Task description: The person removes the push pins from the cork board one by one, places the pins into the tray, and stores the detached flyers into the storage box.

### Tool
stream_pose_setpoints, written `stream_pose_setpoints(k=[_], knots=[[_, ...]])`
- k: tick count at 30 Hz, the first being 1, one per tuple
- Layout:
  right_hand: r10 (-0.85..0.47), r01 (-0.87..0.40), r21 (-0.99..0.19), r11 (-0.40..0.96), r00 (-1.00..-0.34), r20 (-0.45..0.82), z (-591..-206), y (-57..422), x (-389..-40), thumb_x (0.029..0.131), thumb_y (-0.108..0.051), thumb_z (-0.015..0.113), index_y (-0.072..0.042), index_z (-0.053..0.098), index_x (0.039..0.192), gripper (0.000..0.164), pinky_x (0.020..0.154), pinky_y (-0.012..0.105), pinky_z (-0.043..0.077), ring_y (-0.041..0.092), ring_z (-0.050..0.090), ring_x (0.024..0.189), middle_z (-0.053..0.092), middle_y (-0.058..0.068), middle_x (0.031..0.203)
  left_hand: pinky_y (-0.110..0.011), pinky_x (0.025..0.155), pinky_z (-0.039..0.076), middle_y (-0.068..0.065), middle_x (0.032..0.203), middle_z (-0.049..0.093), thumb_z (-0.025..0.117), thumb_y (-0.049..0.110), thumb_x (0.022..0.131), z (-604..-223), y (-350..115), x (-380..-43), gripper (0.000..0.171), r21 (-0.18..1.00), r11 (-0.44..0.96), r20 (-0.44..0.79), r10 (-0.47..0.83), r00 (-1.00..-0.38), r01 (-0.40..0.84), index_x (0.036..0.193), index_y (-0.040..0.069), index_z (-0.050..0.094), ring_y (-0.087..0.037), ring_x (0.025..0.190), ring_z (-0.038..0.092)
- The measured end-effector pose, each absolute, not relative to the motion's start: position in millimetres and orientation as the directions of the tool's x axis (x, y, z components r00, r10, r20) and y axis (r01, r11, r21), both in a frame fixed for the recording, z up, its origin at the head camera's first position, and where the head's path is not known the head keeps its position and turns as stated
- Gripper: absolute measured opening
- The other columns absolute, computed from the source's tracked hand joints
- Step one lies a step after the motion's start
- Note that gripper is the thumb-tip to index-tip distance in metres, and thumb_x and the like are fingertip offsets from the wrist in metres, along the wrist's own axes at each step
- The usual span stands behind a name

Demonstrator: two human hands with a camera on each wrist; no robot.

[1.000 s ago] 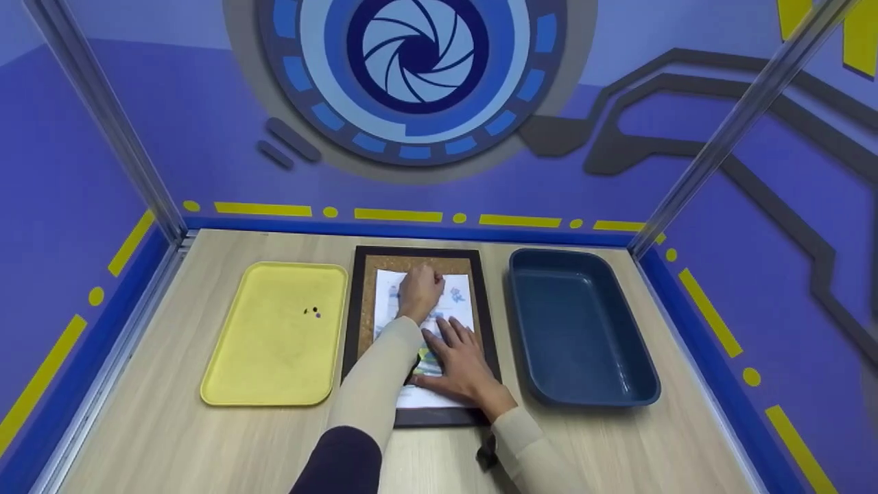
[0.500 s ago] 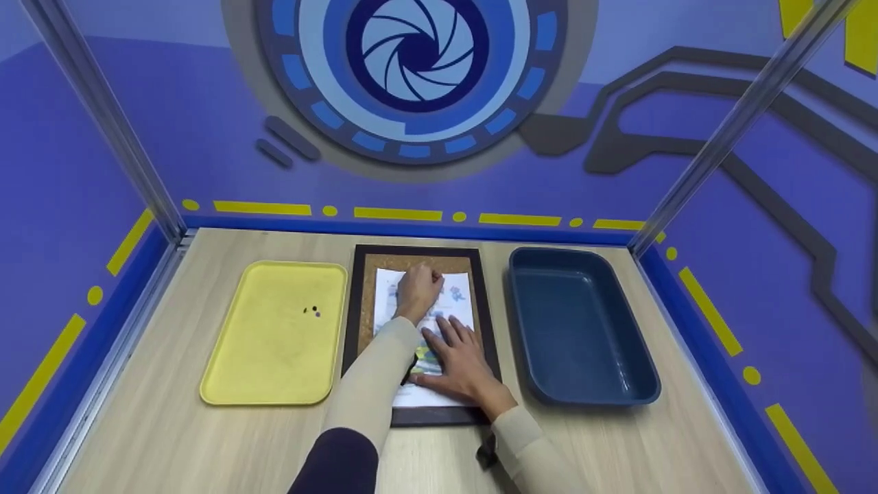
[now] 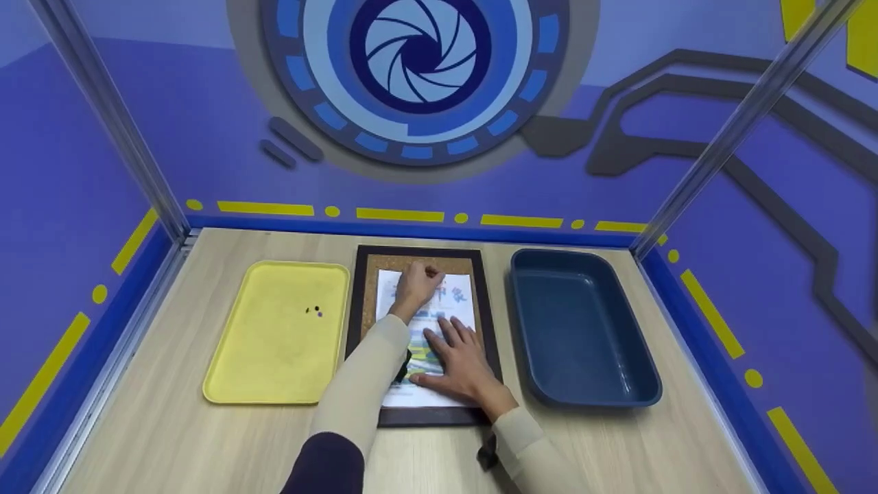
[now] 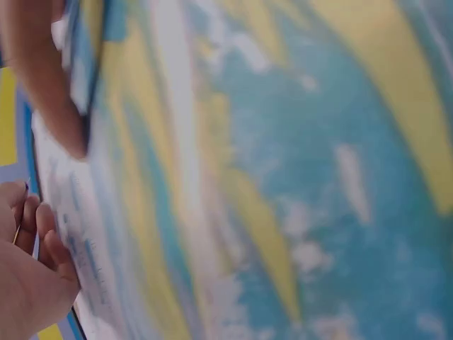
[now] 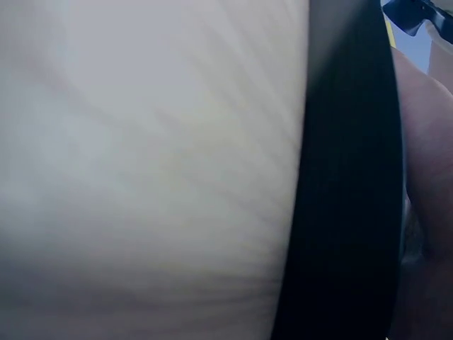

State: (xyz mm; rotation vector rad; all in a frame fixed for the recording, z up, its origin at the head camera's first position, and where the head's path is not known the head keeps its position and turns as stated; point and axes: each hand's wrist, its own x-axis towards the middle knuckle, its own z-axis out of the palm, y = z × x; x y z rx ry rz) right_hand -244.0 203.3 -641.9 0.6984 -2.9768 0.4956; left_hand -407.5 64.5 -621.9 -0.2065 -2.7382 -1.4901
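Observation:
A white printed sheet (image 3: 391, 394) with a yellow, green and blue picture lies on a dark-framed cork board (image 3: 449, 263). At the sheet's upper edge my left hand (image 3: 416, 287) has its fingers curled, thumb and fingertips together. In the left wrist view, the left hand (image 4: 32, 276) pinches a small dark pin (image 4: 27, 187), mostly hidden by the fingers. My right hand (image 3: 458, 363) rests with spread fingers on the sheet's lower right. The left wrist view also shows the right thumb (image 4: 56, 99) by the picture. Sleeve and black strap fill most of the right wrist view.
Left of the board, a yellow tray (image 3: 267, 363) carries several tiny dark and purple pieces (image 3: 316, 311). A deep dark-blue bin (image 3: 583, 329) stands to the right. Blue-purple printed walls enclose the wooden table (image 3: 425, 460) at back and sides.
My left wrist and forearm have swung slightly left, and the left hand has turned a little. More of the sheet's blue lettering and picture shows. My right hand has stayed in place.

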Motion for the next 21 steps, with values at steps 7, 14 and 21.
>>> stream_pose_setpoints(k=[7, 14, 21], knots=[[-0.412, -0.415, -0.287, 0.863, -0.908, 0.076, -640, 203, -245, 0.088, -0.086, 0.055, -0.023, 0.044, 0.163, 0.099, 0.124, 0.067, 0.018, 0.042, 0.018, 0.159, 0.027, 0.014, 0.173, -0.041, 0.091, 0.057, -0.005, 0.103, 0.074, 0.070, 0.019, 0.104, -613, 52, -402, 0.013, 0.891, 0.423, 0.113, 0.145, -0.983, 0.165, 0.108, 0.010, 0.079, -0.022, 0.098, 0.069], [-0.403, -0.399, -0.285, 0.872, -0.914, 0.046, -639, 200, -244, 0.086, -0.089, 0.053, -0.024, 0.042, 0.165, 0.102, 0.125, 0.066, 0.016, 0.040, 0.016, 0.160, 0.024, 0.012, 0.174, -0.039, 0.091, 0.057, -0.003, 0.103, 0.074, 0.072, 0.020, 0.103, -597, 30, -385, 0.014, 0.908, 0.345, 0.199, 0.143, -0.969, 0.238, 0.109, 0.009, 0.078, -0.020, 0.099, 0.069], [-0.390, -0.385, -0.279, 0.880, -0.920, 0.043, -641, 200, -243, 0.086, -0.090, 0.052, -0.026, 0.041, 0.165, 0.102, 0.125, 0.066, 0.015, 0.039, 0.015, 0.161, 0.023, 0.011, 0.175, -0.038, 0.090, 0.058, 0.000, 0.101, 0.075, 0.072, 0.023, 0.104, -583, -6, -361, 0.014, 0.882, 0.353, 0.277, 0.150, -0.949, 0.313, 0.108, 0.011, 0.079, -0.018, 0.097, 0.070]])
